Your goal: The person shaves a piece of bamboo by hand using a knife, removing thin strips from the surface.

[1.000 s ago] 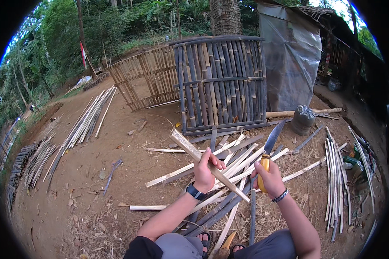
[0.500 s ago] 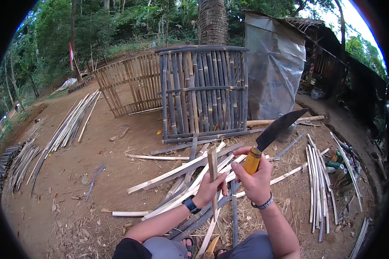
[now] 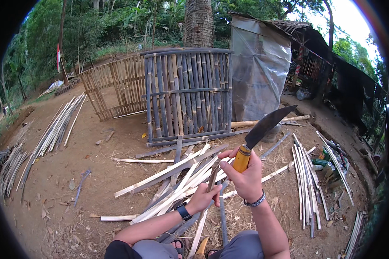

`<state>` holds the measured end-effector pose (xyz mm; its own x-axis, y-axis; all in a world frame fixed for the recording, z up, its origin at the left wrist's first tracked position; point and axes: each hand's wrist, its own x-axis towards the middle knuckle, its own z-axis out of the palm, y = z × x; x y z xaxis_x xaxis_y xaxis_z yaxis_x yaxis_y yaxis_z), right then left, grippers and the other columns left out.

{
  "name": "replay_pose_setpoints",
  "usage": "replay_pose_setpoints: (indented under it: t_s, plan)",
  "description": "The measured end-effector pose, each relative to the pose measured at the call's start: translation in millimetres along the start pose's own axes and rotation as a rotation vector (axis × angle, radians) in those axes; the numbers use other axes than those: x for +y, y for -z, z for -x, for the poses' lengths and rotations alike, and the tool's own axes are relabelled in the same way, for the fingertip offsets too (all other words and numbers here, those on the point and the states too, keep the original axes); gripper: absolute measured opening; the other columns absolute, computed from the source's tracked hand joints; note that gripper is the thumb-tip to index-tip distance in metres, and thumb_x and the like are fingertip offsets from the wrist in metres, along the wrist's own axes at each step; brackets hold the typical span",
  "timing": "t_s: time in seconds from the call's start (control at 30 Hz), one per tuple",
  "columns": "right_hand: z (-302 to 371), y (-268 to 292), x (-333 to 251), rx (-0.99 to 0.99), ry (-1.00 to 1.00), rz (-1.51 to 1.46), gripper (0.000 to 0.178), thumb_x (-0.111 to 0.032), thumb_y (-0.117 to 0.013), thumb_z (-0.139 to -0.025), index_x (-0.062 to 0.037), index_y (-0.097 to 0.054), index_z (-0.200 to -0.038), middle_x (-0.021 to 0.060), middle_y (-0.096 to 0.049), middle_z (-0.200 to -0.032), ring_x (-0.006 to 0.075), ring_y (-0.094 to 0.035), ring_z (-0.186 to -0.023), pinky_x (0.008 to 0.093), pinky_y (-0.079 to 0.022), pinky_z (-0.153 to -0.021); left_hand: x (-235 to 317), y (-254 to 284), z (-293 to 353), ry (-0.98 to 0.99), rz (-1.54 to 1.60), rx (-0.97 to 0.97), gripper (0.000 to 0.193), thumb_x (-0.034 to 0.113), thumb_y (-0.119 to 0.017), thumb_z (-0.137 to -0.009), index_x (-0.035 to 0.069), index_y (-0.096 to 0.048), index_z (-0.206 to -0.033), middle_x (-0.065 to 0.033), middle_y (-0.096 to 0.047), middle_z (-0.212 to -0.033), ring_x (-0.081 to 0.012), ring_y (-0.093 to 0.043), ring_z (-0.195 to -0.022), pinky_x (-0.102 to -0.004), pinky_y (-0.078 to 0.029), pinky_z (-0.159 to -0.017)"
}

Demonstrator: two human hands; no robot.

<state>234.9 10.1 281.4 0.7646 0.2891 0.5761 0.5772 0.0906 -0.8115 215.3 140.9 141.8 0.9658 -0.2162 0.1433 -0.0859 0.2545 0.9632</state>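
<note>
1. Evidently some assembly is complete: the dark bamboo panel (image 3: 189, 90) stands upright ahead of you, joined into one piece, with a paler slatted fence (image 3: 116, 82) beside it on the left.
2. To your left on the bare soil lies a long bundle of split strips (image 3: 58, 125); the splitting there looks finished, though nothing joins them.
3. Right in front of you, the criss-crossed pile of strips (image 3: 162, 171) is loose and unassembled. You have pale and dark pieces mixed, so sorting seems undone.
4. Off to your right, the narrower stack of pale strips (image 3: 306, 185) lies roughly parallel, judged tidier than the pile.
5. Your right hand (image 3: 248, 175) is closed around the handle of the knife (image 3: 261, 133), its blade raised and clear of the bamboo.
6. Your left hand (image 3: 202, 198) pinches the short bamboo strip (image 3: 212, 178) above the pile, its upper end near your right thumb. Work on this piece looks under way; how much is shaved, you cannot tell from here.
</note>
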Motion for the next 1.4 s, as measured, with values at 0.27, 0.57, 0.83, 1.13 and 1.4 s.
replay_pose_setpoints:
  t_s: [0.27, 0.57, 0.83, 1.13, 1.4]
  plan:
    - [1.9, 2.5, -0.5, -0.035, 0.015, 0.063, 0.022, 0.001, -0.067, -0.083, -0.0032, -0.049, -0.094, 0.0092, -0.068, -0.090, 0.0089, -0.062, -0.081, 0.0252, -0.051, -0.071, -1.2, -3.2, 1.5, 0.028, -0.087, -0.039, 0.044, 0.028, -0.049, -0.100, 0.001, -0.057, -0.066, -0.0075, -0.059, -0.057, -0.0161, -0.062, -0.054, -0.0297, -0.053, -0.056]
    - [1.2, 8.5, 2.7, 0.023, -0.033, -0.037, 0.023, 0.000, -0.066, -0.084, -0.0042, -0.047, -0.096, 0.0091, -0.067, -0.092, 0.0039, -0.056, -0.067, 0.0189, -0.046, -0.053, -2.2, -5.3, 3.6, 0.063, -0.089, -0.084, 0.043, 0.026, -0.049, -0.100, 0.001, -0.057, -0.065, -0.0073, -0.059, -0.057, -0.0158, -0.061, -0.054, -0.0299, -0.053, -0.057]
    - [-0.6, 23.0, 5.4, -0.245, -0.103, -0.056, 0.036, -0.007, -0.076, -0.076, -0.0035, -0.049, -0.100, 0.0108, -0.067, -0.097, 0.0089, -0.059, -0.080, 0.0248, -0.049, -0.067, -6.3, -4.4, 4.5, 0.071, -0.071, -0.094, 0.044, 0.028, -0.048, -0.100, 0.001, -0.057, -0.066, -0.0071, -0.058, -0.057, -0.0159, -0.061, -0.055, -0.0299, -0.052, -0.057]
    - [0.7, 23.1, -0.9, -0.268, -0.246, -0.248, 0.034, -0.005, -0.077, -0.074, -0.0050, -0.050, -0.095, 0.0110, -0.065, -0.093, 0.0064, -0.057, -0.070, 0.0199, -0.045, -0.056, -11.7, -7.7, 3.0, 0.058, -0.126, -0.148, 0.047, 0.030, -0.048, -0.101, 0.001, -0.057, -0.065, -0.0063, -0.058, -0.057, -0.0157, -0.061, -0.055, -0.0299, -0.052, -0.057]
    - [1.4, 20.2, 7.8, -0.157, -0.280, -0.311, 0.029, -0.001, -0.073, -0.079, -0.0056, -0.048, -0.093, 0.0102, -0.066, -0.084, 0.0077, -0.056, -0.055, 0.0188, -0.045, -0.046, -12.4, -4.6, 6.6, 0.066, -0.095, -0.140, 0.047, 0.029, -0.048, -0.101, 0.001, -0.056, -0.064, -0.0061, -0.057, -0.057, -0.0157, -0.061, -0.054, -0.0304, -0.053, -0.057]
